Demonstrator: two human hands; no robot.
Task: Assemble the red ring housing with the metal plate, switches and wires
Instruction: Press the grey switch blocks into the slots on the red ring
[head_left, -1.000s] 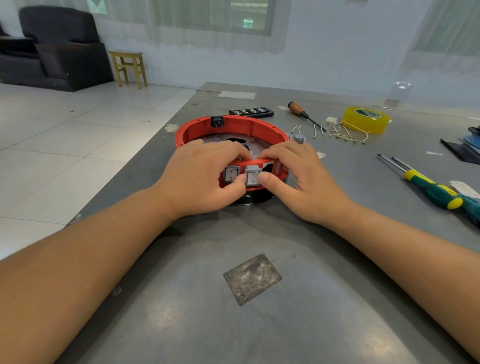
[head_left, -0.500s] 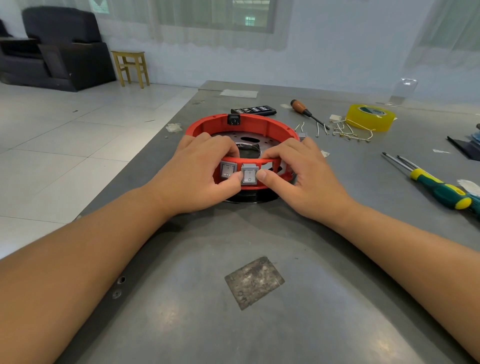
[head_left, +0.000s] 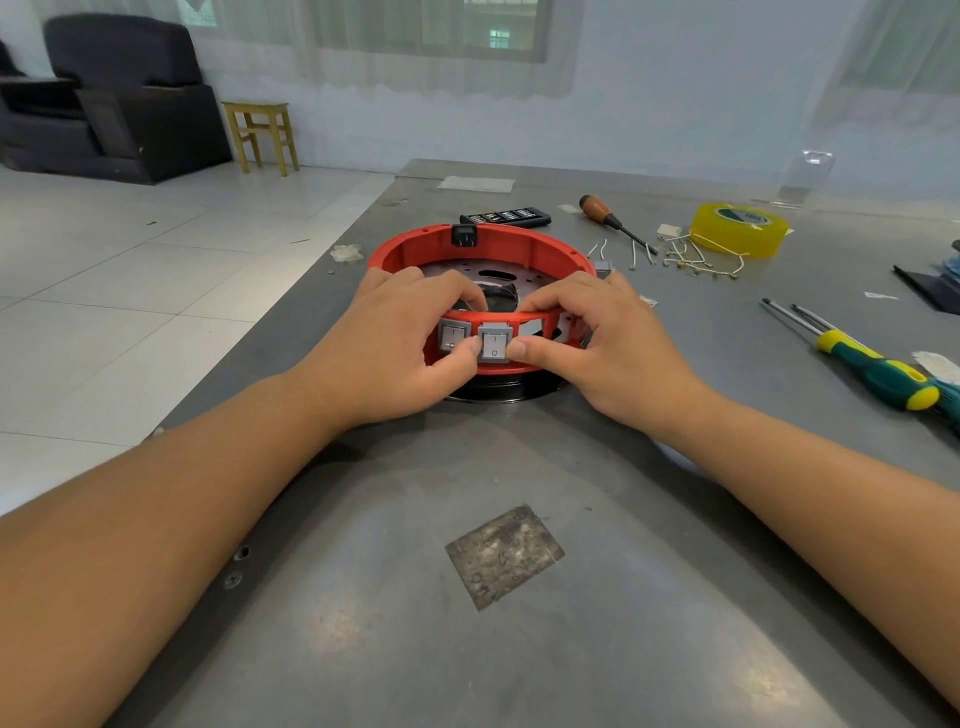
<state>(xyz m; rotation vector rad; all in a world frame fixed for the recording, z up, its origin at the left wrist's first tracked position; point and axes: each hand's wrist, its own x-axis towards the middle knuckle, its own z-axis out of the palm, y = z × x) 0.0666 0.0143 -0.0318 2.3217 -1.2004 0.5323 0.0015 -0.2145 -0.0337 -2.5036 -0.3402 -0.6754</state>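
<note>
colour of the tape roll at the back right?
Translucent yellow tape roll, with a green-and-white label inside its core; head view, the only one.

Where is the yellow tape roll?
In the head view, the yellow tape roll lies flat on the grey table, far right of the red ring housing, just beyond the loose wires.

Past the table's far edge you've got a pale wall (head_left: 649, 104), a window (head_left: 488, 31) behind sheer curtains (head_left: 395, 57) letting in soft daylight. Off the table's left edge, white floor tiles (head_left: 130, 270) run back to a dark armchair (head_left: 124, 98) in the far left corner. Just beside it you can see a small wooden stool (head_left: 262, 132) against the wall.
</note>
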